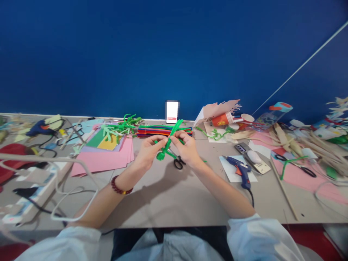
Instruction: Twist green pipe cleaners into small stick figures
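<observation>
At the far left of the tabletop (163,195) lies a dark blue hot glue gun (40,128) with a black cord. Next to it is a stack of pink and coloured paper (103,161), with green pipe-cleaner pieces (122,125) heaped at its far edge. The left hand (148,152), a beaded bracelet (121,185) on its wrist, has a clenched grip on a twisted green pipe-cleaner figure (166,149). The figure is held above the tabletop between both hands, its long stem tilted up to the right. The right hand (186,148) also grasps it, pinching the stem. Black-handled scissors (178,163) lie just below the hands, and a bundle of multicoloured pipe cleaners (164,131) lies beyond them. Further right are a red paper cup (222,119), a blue hot glue gun (240,170) on white paper, and black-handled scissors (296,165) on pink paper.
</observation>
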A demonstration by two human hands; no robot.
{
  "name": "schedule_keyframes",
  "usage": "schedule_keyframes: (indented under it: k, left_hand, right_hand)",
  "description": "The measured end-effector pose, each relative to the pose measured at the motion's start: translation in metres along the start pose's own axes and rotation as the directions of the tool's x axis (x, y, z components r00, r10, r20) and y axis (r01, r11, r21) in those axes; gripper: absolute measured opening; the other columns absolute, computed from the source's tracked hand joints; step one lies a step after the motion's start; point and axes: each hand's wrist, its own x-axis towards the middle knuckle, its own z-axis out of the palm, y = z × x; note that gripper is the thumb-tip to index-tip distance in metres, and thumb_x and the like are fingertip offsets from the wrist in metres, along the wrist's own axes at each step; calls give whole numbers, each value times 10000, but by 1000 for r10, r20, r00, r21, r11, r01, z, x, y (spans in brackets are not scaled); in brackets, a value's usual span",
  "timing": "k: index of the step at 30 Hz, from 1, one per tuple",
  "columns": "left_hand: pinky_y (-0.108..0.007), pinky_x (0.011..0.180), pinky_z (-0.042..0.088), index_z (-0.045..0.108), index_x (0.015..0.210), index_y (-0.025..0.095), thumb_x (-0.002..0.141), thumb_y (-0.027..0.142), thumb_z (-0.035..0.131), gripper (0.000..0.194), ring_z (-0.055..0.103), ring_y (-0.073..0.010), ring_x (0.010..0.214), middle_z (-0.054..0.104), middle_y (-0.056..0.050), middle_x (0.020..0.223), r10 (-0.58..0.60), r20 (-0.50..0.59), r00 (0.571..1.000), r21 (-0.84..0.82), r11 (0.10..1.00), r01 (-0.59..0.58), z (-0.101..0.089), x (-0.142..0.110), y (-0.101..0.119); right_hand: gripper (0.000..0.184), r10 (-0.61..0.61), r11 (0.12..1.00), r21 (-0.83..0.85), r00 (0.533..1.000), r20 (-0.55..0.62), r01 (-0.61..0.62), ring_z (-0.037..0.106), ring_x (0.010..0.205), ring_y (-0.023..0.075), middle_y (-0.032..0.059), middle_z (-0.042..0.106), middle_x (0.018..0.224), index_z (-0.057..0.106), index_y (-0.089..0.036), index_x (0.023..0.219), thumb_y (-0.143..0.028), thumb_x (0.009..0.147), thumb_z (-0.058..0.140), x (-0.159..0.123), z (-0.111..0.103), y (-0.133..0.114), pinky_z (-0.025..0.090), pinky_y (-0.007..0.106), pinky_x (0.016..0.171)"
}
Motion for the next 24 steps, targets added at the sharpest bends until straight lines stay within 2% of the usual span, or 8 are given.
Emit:
schedule_keyframes:
  k: [4,7,9,11,12,14,19,24]
  left_hand:
    - [-203,458,392,677,733,160,642,416,769,286,527,-88,530,620,-9,639,52,26,998,121,991,-55,-5,2,2]
    - [-249,562,468,682,864,182,759,415,678,256,600,-140,673,665,-47,797,314,50,948,366,878,-310,-8,0,7]
    - [-302,708,496,680,922,202,777,373,672,225,623,-184,836,674,-67,915,598,118,793,562,618,-550,-10,-2,9]
    - [-350,801,468,688,896,218,764,329,696,173,616,-211,904,678,-67,919,785,252,566,708,249,-661,-12,-2,7]
    - [-365,819,449,692,878,223,763,311,701,144,614,-218,909,683,-65,899,818,329,472,744,83,-663,-13,-2,5]
    - [-379,834,420,696,912,229,789,281,681,133,612,-226,925,695,-67,894,807,457,373,762,-139,-633,-15,-1,0]
    - [-396,898,381,670,1086,224,837,233,627,253,602,-235,1007,705,-82,969,770,546,331,755,-280,-593,-17,-1,-11]
    - [-392,917,370,681,1019,197,842,167,604,195,611,-224,990,717,-62,913,749,618,240,728,-431,-533,-17,2,-13]
  right_hand:
    - [218,64,996,61,998,5,-64,556,776,153,8,577,781,583,-197,681,-397,730,655,2,0,2,448,294,753]
    - [231,136,982,134,991,2,-135,545,711,135,-2,577,743,581,-192,679,-398,693,685,3,1,0,437,275,674]
    - [253,199,962,193,980,-15,-192,519,655,115,-13,568,706,572,-189,683,-403,667,704,3,2,-2,417,254,616]
    - [282,250,940,248,967,-36,-234,492,615,97,-23,558,682,563,-185,687,-417,645,717,2,4,-3,387,234,566]
    - [294,271,930,271,962,-46,-249,478,597,89,-28,553,671,560,-184,688,-423,635,722,2,5,-3,370,226,544]
    - [307,305,911,312,950,-66,-270,450,562,76,-41,541,644,560,-182,691,-427,617,729,0,7,-4,338,215,507]
    - [313,378,864,382,924,-58,-329,367,465,44,-73,491,549,543,-180,662,-408,588,744,-5,11,-6,270,197,440]
    - [325,461,811,381,886,50,-444,274,340,45,-117,363,377,530,-195,709,-431,619,734,-8,12,-5,144,201,368]
